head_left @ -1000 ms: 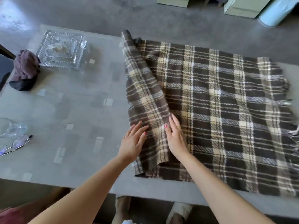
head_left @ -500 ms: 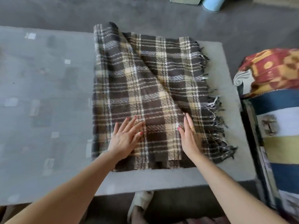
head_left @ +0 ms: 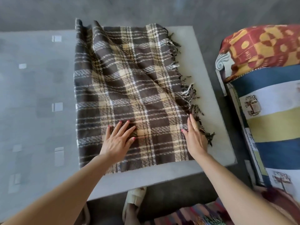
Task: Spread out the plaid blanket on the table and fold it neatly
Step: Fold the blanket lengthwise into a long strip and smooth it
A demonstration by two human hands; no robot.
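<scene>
Both hands have slid rightward across the folded plaid blanket (head_left: 129,95), which lies at centre frame on the grey table (head_left: 40,95). Left hand (head_left: 117,140) rests flat near the lower middle, fingers spread; right hand (head_left: 195,137) presses the fringed right edge, fingers straight and close together. To smooth well, sweep from the near edge toward the wrinkles at upper centre and square the edges before folding again. A striped sofa (head_left: 267,119) stands at right on dark carpet.
</scene>
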